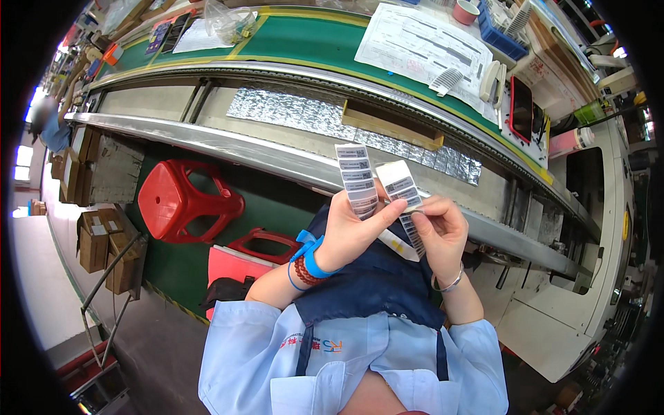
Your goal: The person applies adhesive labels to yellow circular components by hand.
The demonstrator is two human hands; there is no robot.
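Holding label strips (pixel 357 174), fingers (pixel 443 209) (open room leftward) near the rail edge (pixel 263 159)

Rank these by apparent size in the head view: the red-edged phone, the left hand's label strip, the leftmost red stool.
1. Leftmost red stool
2. Label strip in the left hand, visible part
3. Red-edged phone

A green worktop (pixel 304 40) spans the far side, with a metal rail (pixel 187 137) in front of it. A red stool (pixel 162 200) stands at left on dark green floor (pixel 176 264); grey floor (pixel 176 339) adjoins. A white machine housing (pixel 546 321) occupies the right. A bright window (pixel 23 153) shows at far left.
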